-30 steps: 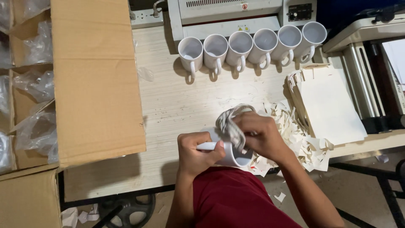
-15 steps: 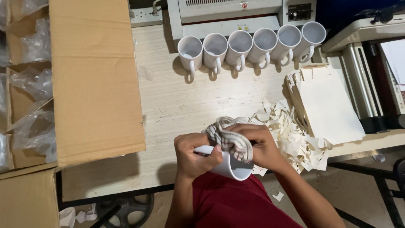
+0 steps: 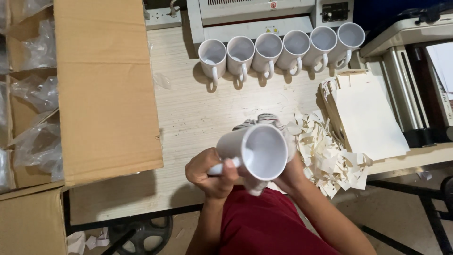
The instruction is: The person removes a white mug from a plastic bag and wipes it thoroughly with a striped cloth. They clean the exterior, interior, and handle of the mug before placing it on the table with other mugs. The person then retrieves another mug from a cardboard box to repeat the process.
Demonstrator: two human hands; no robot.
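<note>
White ceramic mug (image 3: 258,152) is tilting mouth-up above the table edge (image 3: 141,198); left hand (image 3: 211,173) is gripping its handle with fingers curled tight, right hand (image 3: 289,171) is pressing a grey cloth (image 3: 264,120) behind it, grip mostly hidden.

Pale wood-grain bench (image 3: 188,113), scuffed and light in tone. Along the far edge, a row of six white mugs (image 3: 278,49), upright, handles toward the near side, standing side by side against a white machine (image 3: 255,14). At the left, a large cardboard box (image 3: 106,85) with an open flap spread over the bench top. At the right, a stack of cream paper bags (image 3: 368,113), with a heap of paper scraps (image 3: 325,156) just beside it, reaching the near edge.
</note>
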